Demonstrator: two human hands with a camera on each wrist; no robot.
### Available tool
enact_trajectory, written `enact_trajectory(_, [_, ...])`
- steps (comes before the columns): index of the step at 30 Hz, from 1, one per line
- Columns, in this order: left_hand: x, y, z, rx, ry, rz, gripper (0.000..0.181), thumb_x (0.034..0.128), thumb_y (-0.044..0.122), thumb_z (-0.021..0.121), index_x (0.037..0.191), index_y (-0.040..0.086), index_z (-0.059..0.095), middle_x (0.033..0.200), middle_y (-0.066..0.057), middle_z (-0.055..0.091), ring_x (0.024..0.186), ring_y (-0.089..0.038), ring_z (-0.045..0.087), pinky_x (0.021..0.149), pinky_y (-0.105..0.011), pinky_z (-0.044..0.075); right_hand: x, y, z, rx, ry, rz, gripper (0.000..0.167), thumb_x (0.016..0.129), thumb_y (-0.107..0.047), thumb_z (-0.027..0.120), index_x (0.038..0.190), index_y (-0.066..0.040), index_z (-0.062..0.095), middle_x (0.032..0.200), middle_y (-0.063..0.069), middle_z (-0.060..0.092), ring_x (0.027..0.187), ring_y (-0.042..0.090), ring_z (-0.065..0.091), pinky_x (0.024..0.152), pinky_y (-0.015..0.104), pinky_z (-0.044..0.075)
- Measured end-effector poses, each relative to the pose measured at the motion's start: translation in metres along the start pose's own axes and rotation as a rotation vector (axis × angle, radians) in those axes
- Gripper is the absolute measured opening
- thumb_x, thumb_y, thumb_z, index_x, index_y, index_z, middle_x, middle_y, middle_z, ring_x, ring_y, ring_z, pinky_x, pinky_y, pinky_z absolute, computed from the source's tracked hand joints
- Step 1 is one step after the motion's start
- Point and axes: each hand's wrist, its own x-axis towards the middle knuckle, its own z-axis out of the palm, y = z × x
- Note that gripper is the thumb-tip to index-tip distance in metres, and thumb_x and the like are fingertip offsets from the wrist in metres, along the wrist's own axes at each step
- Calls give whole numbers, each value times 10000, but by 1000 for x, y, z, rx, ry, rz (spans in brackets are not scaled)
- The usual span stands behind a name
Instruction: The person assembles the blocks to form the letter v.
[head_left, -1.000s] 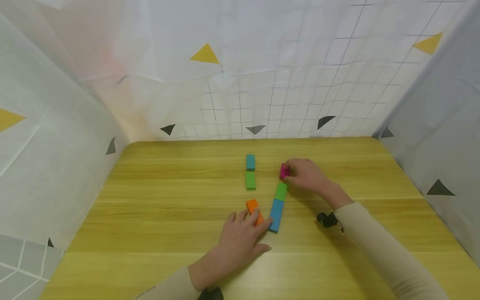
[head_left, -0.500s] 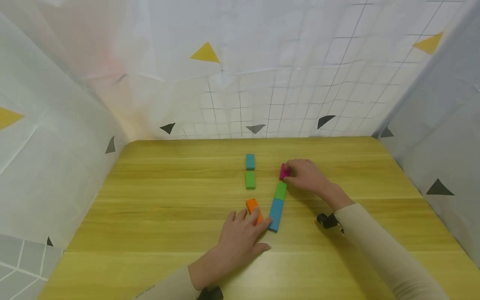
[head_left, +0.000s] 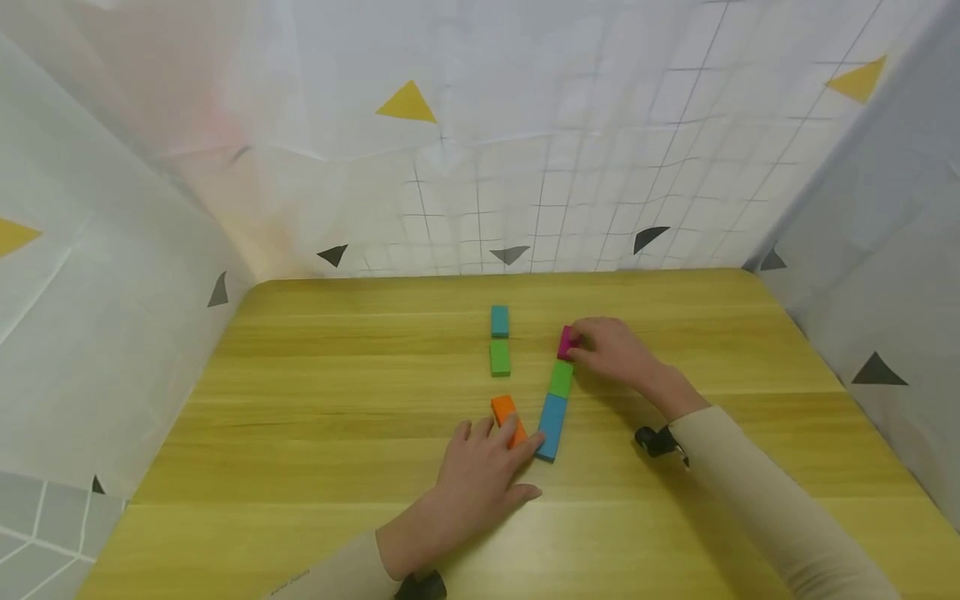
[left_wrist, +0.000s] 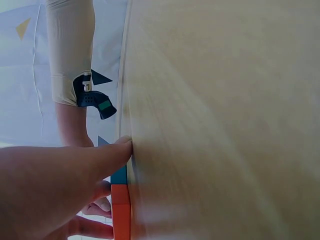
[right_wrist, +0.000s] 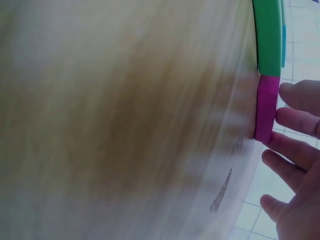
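On the wooden table a slanted row runs from a blue block through a green block to a magenta block, ends touching. My right hand holds the magenta block at the row's far end, thumb and fingertips against it; the right wrist view shows that magenta block meeting the green one. My left hand lies with fingers spread, a finger on an orange block and the forefinger touching the blue block's near end. The left wrist view shows the orange block beside the fingers.
Left of the row, a teal block and another green block lie in line, nearly end to end. White sheets with grid lines and triangles stand behind and beside the wooden table.
Hands and blocks keep nearly the same places. The whole head view has shifted very slightly; the magenta block sits a touch more in line with the green one.
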Motion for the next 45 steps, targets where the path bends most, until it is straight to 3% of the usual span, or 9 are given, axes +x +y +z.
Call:
enact_trajectory(19, [0,0,-1,-15,-29,-7,672,899,710,499,1496,417,401,1487,-18,485,1265,-315,537,1012,-546,433,-5,-2,2,-11,34,-67,109,903,-192,724,970,-108,708,968,33,724,877,212,639,842,430,540])
enact_trajectory(29, [-1,0,1,-14,-11,-8,671,896,708,505,1493,414,410,1479,-20,495,1260,-314,539,1009,-544,432,-6,-4,3,-8,48,-121,76,896,-179,730,933,-114,716,928,18,715,845,195,625,809,402,525])
enact_trajectory(45, [-1,0,1,-19,14,-3,669,890,700,528,1483,406,430,1446,-16,517,1245,-317,549,1001,-549,437,-9,-7,3,-10,48,-99,89,900,-173,727,950,-101,713,951,34,715,865,207,632,820,401,533])
